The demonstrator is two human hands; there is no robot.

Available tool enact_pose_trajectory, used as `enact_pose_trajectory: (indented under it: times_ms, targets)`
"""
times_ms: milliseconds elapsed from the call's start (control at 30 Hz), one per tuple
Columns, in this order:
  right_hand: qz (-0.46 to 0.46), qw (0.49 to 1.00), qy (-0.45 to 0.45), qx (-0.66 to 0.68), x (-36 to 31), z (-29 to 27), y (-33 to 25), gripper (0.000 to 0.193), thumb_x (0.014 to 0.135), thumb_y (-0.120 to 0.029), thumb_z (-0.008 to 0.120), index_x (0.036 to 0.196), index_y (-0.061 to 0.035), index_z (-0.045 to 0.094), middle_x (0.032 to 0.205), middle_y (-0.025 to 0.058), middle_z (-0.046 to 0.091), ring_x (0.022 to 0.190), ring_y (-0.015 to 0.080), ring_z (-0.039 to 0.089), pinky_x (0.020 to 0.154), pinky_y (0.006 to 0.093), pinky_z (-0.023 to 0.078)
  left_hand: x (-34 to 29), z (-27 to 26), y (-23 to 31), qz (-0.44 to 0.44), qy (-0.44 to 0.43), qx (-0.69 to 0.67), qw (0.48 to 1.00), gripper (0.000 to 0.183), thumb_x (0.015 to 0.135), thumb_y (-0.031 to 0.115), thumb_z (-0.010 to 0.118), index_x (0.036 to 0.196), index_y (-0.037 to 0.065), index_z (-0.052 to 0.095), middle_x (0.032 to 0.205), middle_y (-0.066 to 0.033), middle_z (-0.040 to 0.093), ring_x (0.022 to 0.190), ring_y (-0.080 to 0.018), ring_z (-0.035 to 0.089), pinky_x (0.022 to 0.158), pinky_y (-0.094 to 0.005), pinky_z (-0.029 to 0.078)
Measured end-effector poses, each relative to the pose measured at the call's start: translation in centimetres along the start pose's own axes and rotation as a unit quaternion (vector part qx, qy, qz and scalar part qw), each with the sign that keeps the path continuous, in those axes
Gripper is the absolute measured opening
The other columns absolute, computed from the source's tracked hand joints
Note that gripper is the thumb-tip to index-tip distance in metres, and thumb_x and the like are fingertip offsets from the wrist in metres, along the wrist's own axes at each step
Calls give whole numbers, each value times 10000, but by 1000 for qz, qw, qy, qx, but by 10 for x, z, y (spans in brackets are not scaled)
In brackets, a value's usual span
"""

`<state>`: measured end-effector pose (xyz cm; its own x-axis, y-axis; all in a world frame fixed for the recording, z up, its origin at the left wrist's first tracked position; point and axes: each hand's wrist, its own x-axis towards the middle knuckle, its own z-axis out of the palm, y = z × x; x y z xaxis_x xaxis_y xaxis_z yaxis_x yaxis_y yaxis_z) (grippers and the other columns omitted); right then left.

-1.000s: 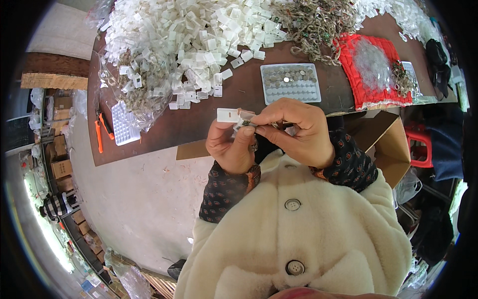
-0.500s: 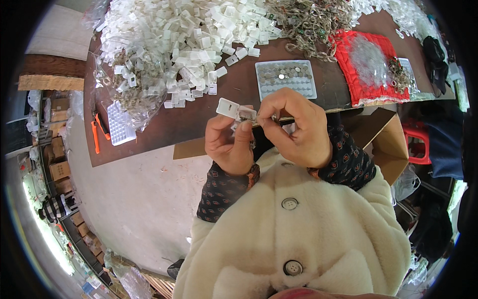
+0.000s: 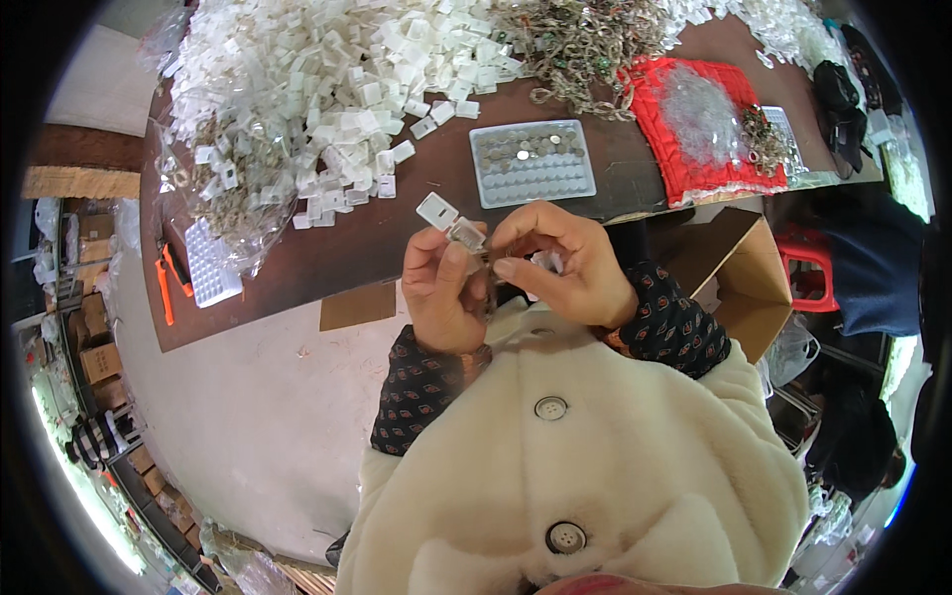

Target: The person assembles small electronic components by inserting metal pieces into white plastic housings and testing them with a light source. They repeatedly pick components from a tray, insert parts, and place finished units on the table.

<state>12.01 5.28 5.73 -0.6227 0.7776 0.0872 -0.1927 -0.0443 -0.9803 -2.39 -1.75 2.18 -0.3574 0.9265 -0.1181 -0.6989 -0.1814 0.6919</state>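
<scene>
My left hand (image 3: 441,302) is closed on a small white plastic case (image 3: 436,211), gripped between thumb and fingers with its lid flipped up. Close beside it, my right hand (image 3: 570,268) has its thumb and forefinger pinched together. Whatever lies in that pinch is too small to make out. Past my hands sits a pale tray (image 3: 531,188) with rows of round pockets, several holding flat silvery discs. A large heap of similar white cases (image 3: 327,69) covers the far left of the brown table (image 3: 327,253).
Thin tangled wire pieces (image 3: 585,50) lie at the far middle. A red quilted cloth (image 3: 654,134) carries clear plastic bits. At left are orange-handled pliers (image 3: 165,288) and a white pocketed tray (image 3: 211,268). An open cardboard box (image 3: 759,278) and red stool (image 3: 813,270) stand right.
My right hand has shifted slightly down beside the case, thumb now further extended. The case tilts more in my left hand. The whole view has moved slightly, shifting the table leftward.
</scene>
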Motion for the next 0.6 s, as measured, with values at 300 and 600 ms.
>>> enact_pose_trajectory:
  times_ms: [300, 600]
  targets:
    - [-206, 820, 169, -506, 41, -69, 38, 200, 847, 14, 692, 1031, -60, 715, 939, 116, 683, 823, 279, 671, 716, 340, 541, 2, -16, -12, -45, 2, 29, 999, 177, 962, 162, 636, 1096, 66, 573, 1077, -135, 674, 550, -83, 500, 418, -174, 327]
    - [-171, 808, 166, -539, 55, -64, 53, 174, 793, -61, 738, 965, -88, 725, 911, 82, 659, 846, 294, 648, 721, 377, 534, 5, -20, -9, -56, 8, 16, 998, 166, 942, 116, 658, 1089, 83, 589, 1047, -141, 697, 530, -83, 504, 420, -183, 331]
